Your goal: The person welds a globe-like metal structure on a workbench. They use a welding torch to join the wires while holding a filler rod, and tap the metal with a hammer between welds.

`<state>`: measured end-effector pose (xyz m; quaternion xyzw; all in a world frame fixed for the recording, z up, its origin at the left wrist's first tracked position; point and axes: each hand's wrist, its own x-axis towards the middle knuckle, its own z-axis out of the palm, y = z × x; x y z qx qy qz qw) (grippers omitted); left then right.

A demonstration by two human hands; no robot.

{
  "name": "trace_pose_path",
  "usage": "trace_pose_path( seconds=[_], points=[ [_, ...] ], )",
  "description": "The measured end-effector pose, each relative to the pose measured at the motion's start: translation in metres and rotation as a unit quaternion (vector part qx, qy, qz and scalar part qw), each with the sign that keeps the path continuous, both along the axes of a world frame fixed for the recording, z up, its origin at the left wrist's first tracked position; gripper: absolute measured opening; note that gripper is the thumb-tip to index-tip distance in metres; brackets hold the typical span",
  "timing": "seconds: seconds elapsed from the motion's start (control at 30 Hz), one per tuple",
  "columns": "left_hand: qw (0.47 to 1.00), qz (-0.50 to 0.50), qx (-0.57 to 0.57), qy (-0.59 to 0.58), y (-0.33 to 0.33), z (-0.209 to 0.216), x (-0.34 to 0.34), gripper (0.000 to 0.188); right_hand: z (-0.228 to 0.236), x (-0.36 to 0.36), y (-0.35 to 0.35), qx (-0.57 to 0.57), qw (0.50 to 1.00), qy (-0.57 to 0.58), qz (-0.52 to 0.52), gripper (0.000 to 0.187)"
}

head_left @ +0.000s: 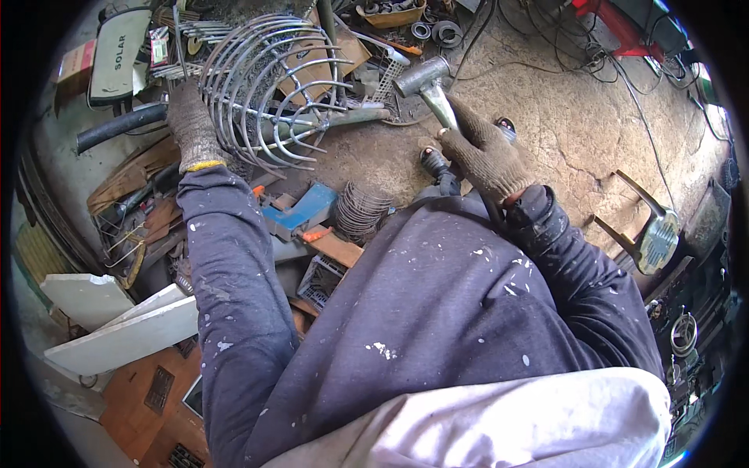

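A hammer (422, 76) with a heavy cylindrical metal head is held by its handle in my right hand (488, 152), closed in a brown knit glove. The hammer head is raised in front of me, apart from a cage of curved steel rods (261, 97). My left hand (191, 125), in a matching glove with a yellow cuff edge, is closed at the cage's left edge. Its fingertips are partly hidden, and a thin upright rod shows just above them. Beside this hand, a dark tube (121, 129) sticks out to the left. A greenish metal pipe (359, 117) lies by the cage's right side.
A blue metal tool (308, 209) and a wire coil (363, 212) lie on the near side of the cage. White boards (129, 335) lean at the lower left. Cables (550, 47) trail over the concrete floor (562, 117). A small metal stand (655, 238) is at right.
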<state>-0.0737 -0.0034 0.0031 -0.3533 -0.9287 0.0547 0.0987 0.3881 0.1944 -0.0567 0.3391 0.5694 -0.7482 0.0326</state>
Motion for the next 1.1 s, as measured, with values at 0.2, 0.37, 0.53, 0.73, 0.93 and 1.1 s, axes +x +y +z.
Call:
trace_pose_path(
  seconds=[0.2,0.37,0.53,0.73,0.93,1.1],
  points=[
    [0.998,-0.016,0.058,-0.017,-0.013,-0.010,-0.006,0.044,-0.004,-0.011,0.007,-0.155,0.985,0.071,-0.012,0.066],
    [0.996,-0.026,0.082,-0.036,-0.014,-0.009,-0.006,0.044,-0.010,-0.029,-0.004,-0.026,0.994,0.109,-0.017,0.069],
    [0.998,-0.065,0.024,0.006,-0.007,-0.005,0.005,0.045,-0.015,-0.032,0.005,0.001,0.993,0.118,0.003,0.069],
    [0.993,0.006,0.107,-0.042,-0.008,-0.004,0.011,0.031,0.009,-0.036,0.016,-0.036,0.991,0.105,-0.076,0.070],
    [0.996,-0.063,-0.020,0.055,-0.007,-0.004,0.008,0.032,-0.002,-0.037,0.014,0.083,0.990,0.109,0.021,0.068],
    [0.995,-0.077,-0.007,0.070,-0.012,-0.001,0.015,0.030,0.011,-0.041,0.031,-0.015,0.975,0.147,-0.167,0.065]
  ],
)
